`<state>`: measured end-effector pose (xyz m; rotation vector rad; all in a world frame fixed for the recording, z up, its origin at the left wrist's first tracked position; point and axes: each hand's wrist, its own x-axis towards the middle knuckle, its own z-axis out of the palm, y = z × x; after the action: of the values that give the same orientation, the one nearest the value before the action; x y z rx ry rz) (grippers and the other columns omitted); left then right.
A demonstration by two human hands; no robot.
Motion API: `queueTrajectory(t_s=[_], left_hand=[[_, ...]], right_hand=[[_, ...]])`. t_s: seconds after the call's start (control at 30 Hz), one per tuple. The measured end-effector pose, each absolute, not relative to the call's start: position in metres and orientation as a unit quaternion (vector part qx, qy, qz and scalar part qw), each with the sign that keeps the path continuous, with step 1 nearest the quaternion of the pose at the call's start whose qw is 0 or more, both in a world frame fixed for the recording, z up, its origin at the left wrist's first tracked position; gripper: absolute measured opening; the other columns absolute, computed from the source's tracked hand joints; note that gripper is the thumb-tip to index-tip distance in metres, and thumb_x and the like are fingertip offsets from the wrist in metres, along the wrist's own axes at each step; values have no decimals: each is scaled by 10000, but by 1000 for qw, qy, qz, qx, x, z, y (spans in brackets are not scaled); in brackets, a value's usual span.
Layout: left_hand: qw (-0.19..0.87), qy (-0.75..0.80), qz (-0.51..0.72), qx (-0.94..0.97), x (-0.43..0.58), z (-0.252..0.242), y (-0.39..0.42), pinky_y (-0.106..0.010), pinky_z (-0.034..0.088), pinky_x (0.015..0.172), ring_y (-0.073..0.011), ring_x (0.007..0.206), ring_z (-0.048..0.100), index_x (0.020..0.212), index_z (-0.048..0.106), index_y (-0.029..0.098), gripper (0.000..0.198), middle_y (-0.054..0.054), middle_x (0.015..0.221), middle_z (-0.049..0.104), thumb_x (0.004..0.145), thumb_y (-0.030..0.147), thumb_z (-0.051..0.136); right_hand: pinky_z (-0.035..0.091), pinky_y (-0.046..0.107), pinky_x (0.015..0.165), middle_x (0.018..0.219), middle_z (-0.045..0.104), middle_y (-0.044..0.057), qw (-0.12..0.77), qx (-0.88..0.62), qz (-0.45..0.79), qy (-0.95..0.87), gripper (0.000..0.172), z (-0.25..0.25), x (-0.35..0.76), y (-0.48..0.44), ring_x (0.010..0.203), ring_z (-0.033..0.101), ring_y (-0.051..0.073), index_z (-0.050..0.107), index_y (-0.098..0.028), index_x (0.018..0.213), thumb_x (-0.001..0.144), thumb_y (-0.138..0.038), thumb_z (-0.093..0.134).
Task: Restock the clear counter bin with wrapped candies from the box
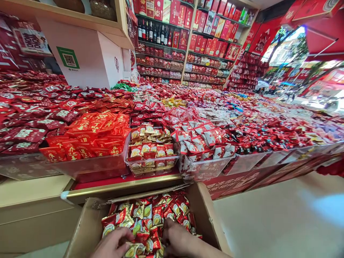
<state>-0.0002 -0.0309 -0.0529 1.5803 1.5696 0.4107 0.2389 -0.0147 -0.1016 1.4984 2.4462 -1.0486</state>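
A cardboard box (208, 211) stands below the counter, filled with small red-and-gold wrapped candies (157, 215), some showing a yellow fruit picture. My left hand (114, 243) is inside the box at the near left, its fingers bent and apart over the candies, thumb by a gold wrapper. Across from it, my right hand (177, 237) reaches down among the candies with fingers spread and their tips partly hidden. Loose candies lie between the two hands. Straight ahead on the counter, a clear plastic bin (152, 165) holds similar red-and-gold packets.
Beside that bin are a bin of orange-red packets (88, 136) and one of white-and-red packets (205, 139). More sweets cover the counter behind. A gold-edged ledge (123, 187) runs just beyond the box. Shelves (185, 53) with bottles and gift boxes stand at the back.
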Motion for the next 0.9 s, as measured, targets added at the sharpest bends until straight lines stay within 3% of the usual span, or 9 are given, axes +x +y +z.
queueTrajectory(t_s=[0.1,0.23,0.3,0.43,0.6,0.8,0.9], left_hand=[[504,615,309,521,12,-36,-23,-242,417,567,-137,574,502,789,572,198,171,55,568,529,629,258,570],[553,578,431,418,38,-15,-14,-220,438,542,-109,552,526,838,517,198,306,70,568,556,583,282,666],[570,558,462,388,50,-6,-12,-203,447,547,-95,548,544,839,499,200,345,78,560,575,565,279,693],[583,531,526,316,68,8,-15,-197,477,627,-88,641,596,902,504,208,398,60,660,635,567,278,707],[619,521,489,327,75,7,-18,-262,494,771,-158,833,625,881,566,190,389,9,820,691,539,273,732],[628,543,409,378,64,-13,-19,-280,519,686,-185,786,632,890,594,188,382,-11,822,706,590,412,670],[573,562,349,484,54,-22,-23,-316,502,739,-215,860,611,937,624,219,352,-40,941,684,675,448,571]], right_hand=[[401,238,595,798,591,24,-30,506,-395,766,63,-95,236,-10,689,542,159,638,-170,627,579,-207,651],[376,224,527,648,531,-12,-216,471,-552,653,282,-57,223,0,560,482,108,575,-167,825,767,-419,464],[359,210,509,651,515,-26,-322,414,-637,565,328,-36,214,3,528,442,83,548,-163,823,699,-467,546],[328,202,497,560,468,-51,-426,402,-659,472,305,-10,199,6,499,377,63,499,-157,640,591,-404,671],[299,197,466,500,461,-59,-470,422,-685,363,294,-6,194,4,459,358,52,487,-149,554,545,-341,710],[278,193,442,481,509,-46,-465,419,-716,308,308,-14,197,-3,422,377,49,484,-145,528,501,-316,738],[279,197,468,494,486,-54,-425,432,-710,360,333,-20,205,-8,454,372,52,471,-147,553,466,-297,756]])
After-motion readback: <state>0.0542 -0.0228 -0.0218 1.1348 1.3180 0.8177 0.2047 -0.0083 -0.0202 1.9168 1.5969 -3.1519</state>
